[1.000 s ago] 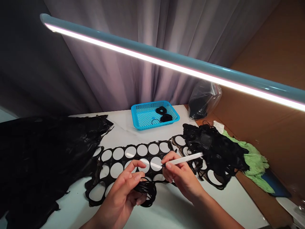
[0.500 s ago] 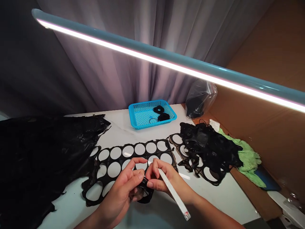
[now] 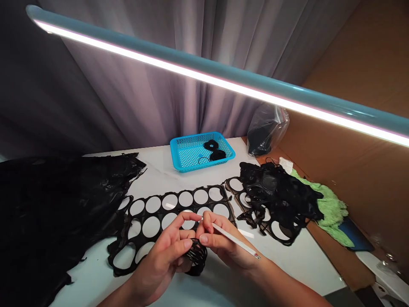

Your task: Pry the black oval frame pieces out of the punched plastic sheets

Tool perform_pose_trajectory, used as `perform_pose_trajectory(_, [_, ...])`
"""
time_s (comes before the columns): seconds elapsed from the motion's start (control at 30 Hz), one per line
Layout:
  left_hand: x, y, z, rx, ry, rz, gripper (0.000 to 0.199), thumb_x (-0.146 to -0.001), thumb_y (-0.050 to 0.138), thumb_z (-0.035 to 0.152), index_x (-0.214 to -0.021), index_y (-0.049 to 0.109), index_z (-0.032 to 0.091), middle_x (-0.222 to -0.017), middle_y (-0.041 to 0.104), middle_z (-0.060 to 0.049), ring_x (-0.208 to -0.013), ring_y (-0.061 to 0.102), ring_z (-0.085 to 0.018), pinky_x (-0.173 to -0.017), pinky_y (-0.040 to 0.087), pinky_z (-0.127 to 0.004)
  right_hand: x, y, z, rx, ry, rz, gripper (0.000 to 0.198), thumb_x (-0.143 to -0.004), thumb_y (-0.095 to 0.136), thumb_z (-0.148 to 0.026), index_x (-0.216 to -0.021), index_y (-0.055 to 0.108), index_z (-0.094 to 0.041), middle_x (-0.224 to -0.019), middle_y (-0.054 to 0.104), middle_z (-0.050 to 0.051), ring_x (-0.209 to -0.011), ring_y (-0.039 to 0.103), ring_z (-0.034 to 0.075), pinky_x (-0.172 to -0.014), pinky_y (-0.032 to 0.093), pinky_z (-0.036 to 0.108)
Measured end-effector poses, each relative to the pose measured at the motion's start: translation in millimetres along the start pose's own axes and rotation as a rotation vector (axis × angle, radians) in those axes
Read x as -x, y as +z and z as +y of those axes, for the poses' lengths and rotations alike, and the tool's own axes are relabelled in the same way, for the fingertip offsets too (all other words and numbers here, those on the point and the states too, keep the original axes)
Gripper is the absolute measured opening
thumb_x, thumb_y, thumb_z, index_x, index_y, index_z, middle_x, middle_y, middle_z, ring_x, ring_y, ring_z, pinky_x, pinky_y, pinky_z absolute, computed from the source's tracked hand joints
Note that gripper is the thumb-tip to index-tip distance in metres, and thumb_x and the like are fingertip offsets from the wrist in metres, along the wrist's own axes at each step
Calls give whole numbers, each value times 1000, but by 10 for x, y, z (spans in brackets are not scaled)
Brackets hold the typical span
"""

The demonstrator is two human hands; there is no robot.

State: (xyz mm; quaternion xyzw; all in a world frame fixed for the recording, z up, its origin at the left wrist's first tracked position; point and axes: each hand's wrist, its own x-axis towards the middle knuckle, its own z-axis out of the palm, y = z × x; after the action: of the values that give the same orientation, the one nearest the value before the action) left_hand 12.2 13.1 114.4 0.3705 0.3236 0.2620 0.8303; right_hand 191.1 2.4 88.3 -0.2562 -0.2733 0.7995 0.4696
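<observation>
My left hand (image 3: 166,260) is closed round a bundle of thin black rubber rings (image 3: 195,255), its index finger stretched toward my right fingertips. My right hand (image 3: 223,241) grips a slim white stick (image 3: 238,241), whose reddish-marked end points down and right over my wrist. Thumb and fingers of that hand meet at the upper edge of the rings; whether they also pinch a ring is hidden. Under and behind my hands lies a black rubber sheet (image 3: 161,213) with rows of round cut-out holes.
A blue basket (image 3: 182,167) holding black ring bundles stands at the back. Black rubber sheeting (image 3: 57,213) covers the left; scraps (image 3: 281,192) are heaped at right beside a green cloth (image 3: 332,209). A clear bag (image 3: 266,132) stands behind. A lit tube lamp (image 3: 204,68) crosses overhead.
The white stick has swung to a flatter angle, its free end higher. More of the ring bundle shows between my hands. The whole view has shifted slightly.
</observation>
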Motion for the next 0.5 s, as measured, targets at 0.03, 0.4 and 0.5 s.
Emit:
perform_pose_trajectory(0.03, [-5, 7, -3, -21, -3, 11, 41, -90, 62, 35, -126, 47, 24, -78, 48, 1, -57, 24, -8, -53, 19, -23, 0, 2, -1, 5, -2, 1, 43, -68, 85, -30, -69, 44, -19, -70, 59, -2, -64, 47, 10, -64, 33, 24])
perform_pose_trajectory(0.4, [-52, 63, -27, -291, 99, 66, 43, -95, 56, 38, -134, 40, 27, -80, 60, 0, -65, 43, -12, -62, 34, -25, -1, -30, 12, 189, -60, 11, 44, -70, 85, -32, -74, 42, -20, -75, 60, -2, -64, 46, 10, -61, 34, 23])
perform_pose_trajectory(0.5, [-46, 62, -20, -313, 119, 58, 48, -96, 55, 38, -139, 36, 28, -80, 61, -1, -67, 44, -13, -64, 35, -26, 1, -40, 15, 192, -71, 11, 44, -72, 83, -33, -72, 41, -20, -75, 60, -2, -63, 45, 9, -60, 33, 23])
